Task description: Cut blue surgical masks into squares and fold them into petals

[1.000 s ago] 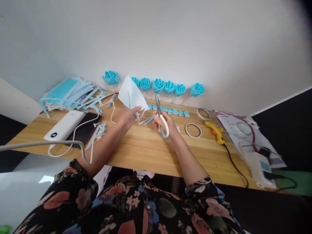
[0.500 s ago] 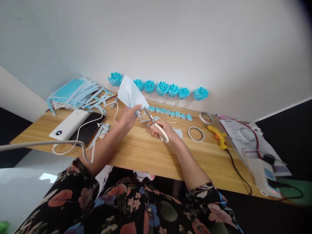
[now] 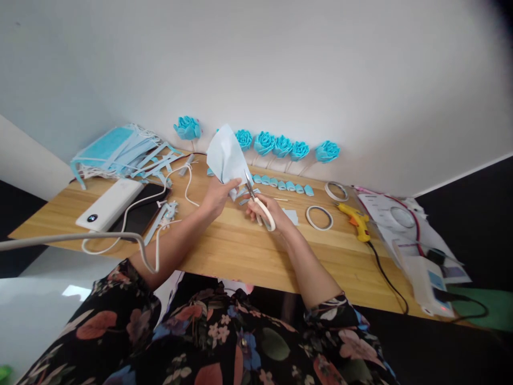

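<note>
My left hand pinches a pale blue sheet of mask fabric by its lower edge, the sheet standing up above the fingers. Scissors with white handles are gripped in my right hand. Their blades point up and away from me, at the right edge of the fabric. Just behind them lies a row of small folded blue petals. Blue fabric roses on thin stems lean along the wall, one partly hidden by the sheet.
Left are a pile of blue masks, fabric scraps, a white power bank on a dark flat device, and a white cable. Right are two tape rolls, a yellow glue gun, papers and a white power strip.
The fabric in my left hand has shifted to the right and turned more upright. The scissor blades have moved slightly along its right edge. The whole view has shifted a little.
</note>
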Demonstrator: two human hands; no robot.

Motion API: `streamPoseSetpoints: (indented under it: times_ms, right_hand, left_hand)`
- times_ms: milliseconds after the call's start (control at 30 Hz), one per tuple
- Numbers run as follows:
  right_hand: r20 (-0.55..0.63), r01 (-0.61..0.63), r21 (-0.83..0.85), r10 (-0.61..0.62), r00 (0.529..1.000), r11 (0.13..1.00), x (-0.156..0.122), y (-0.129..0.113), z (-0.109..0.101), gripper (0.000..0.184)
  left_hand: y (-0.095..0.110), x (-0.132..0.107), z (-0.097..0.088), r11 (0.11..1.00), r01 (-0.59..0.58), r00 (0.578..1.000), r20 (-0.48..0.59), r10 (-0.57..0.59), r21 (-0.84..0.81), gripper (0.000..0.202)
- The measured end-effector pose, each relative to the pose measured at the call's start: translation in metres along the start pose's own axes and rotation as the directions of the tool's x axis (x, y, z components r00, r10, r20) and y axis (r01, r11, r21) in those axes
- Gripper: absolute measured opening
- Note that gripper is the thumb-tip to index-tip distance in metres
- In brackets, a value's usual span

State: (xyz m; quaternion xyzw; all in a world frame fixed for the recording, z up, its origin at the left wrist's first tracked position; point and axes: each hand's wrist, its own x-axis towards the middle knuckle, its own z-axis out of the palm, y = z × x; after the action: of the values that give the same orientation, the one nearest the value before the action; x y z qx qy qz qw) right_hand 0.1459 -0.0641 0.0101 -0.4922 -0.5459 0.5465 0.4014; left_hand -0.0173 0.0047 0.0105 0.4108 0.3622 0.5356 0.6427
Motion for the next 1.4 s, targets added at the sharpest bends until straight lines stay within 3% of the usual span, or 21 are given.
streamPoseSetpoints:
  times_ms: [100, 267, 833, 1400]
  right_hand:
    - [-0.001, 0.022, 0.001, -0.022, 1.0, 1.0, 0.0008, 0.0015, 0.0002, 0.063]
    - [-0.016, 0.044, -0.019, -0.044, 0.999, 0.999, 0.0006, 0.0022, 0.0004, 0.059]
    - [-0.041, 0.061, -0.019, -0.062, 0.997, 0.998, 0.0012, 0.0052, -0.0003, 0.057]
    - [-0.117, 0.007, 0.024, -0.005, 0.993, 1.0, -0.001, -0.0013, 0.004, 0.059]
  left_hand:
    - [0.0, -0.0009, 0.0007, 0.997, -0.074, 0.997, -0.018, 0.074, 0.038, 0.032]
    - [-0.0019, -0.0034, 0.0024, 0.993, -0.094, 0.996, 0.005, 0.094, 0.072, 0.028]
    - [-0.006, -0.005, 0.0021, 0.995, -0.077, 0.997, 0.022, 0.076, 0.065, 0.028]
    - [-0.0044, -0.0034, 0.0025, 0.999, -0.043, 0.998, 0.055, 0.044, -0.013, 0.033]
